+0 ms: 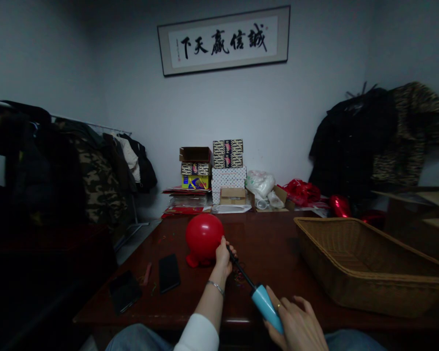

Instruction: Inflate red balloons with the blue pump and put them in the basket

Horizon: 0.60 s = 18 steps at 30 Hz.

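A round, inflated red balloon [204,236] is just above the table, beside my left hand [224,258]. That hand is closed where the balloon's neck meets the black nozzle of a hand pump; its fingers hide the join itself. The balloon pump [266,306] has a light blue body and slants down to the right. My right hand [299,321] is wrapped round the blue body near the front edge of the table. Below the balloon lies a smaller red piece [192,260], perhaps another balloon.
On the brown table [263,243] lie a black phone [169,273], a dark flat object [125,292] and small rubber bands [239,275]. A large wicker basket [373,287] stands at right. Stacked boxes [229,183], a plastic bag [260,184] and red foil items [303,192] line the back.
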Available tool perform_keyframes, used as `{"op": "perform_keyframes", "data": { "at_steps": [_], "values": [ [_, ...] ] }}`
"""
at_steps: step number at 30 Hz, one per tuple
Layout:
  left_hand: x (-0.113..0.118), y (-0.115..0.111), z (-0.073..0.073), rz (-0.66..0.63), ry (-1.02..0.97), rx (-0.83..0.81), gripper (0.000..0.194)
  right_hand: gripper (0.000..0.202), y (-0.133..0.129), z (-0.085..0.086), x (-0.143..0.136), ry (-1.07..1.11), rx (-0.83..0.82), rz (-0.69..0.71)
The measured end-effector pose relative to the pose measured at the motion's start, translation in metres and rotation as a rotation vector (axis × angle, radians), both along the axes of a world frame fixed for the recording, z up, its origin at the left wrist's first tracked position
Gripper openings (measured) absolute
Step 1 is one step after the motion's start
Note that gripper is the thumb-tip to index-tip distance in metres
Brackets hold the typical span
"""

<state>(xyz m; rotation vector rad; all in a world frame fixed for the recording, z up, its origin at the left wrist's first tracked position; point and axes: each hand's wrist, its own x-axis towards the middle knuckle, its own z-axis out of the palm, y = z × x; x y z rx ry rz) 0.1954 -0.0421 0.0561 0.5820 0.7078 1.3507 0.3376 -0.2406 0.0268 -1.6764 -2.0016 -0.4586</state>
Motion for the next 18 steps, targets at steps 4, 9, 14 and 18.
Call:
{"op": "perform_keyframes", "data": {
  "at_steps": [4, 9, 14, 18],
  "values": [
    [-0.003, 0.001, 0.0, 0.036, 0.017, 0.007, 0.044, 0.054, 0.004, 0.003, -0.002, 0.013, -0.043, -0.006],
    [-0.01, 0.003, 0.001, 0.08, 0.023, -0.003, 0.044, 0.052, 0.009, 0.006, -0.008, 0.028, -0.078, 0.015],
    [-0.008, 0.002, 0.003, 0.074, 0.035, 0.007, 0.044, 0.05, 0.014, 0.02, -0.02, 0.03, -0.089, -0.039],
    [-0.001, -0.005, 0.001, 0.066, 0.052, -0.006, 0.044, 0.049, 0.024, 0.032, -0.029, 0.006, -0.141, -0.065]
  ]
}}
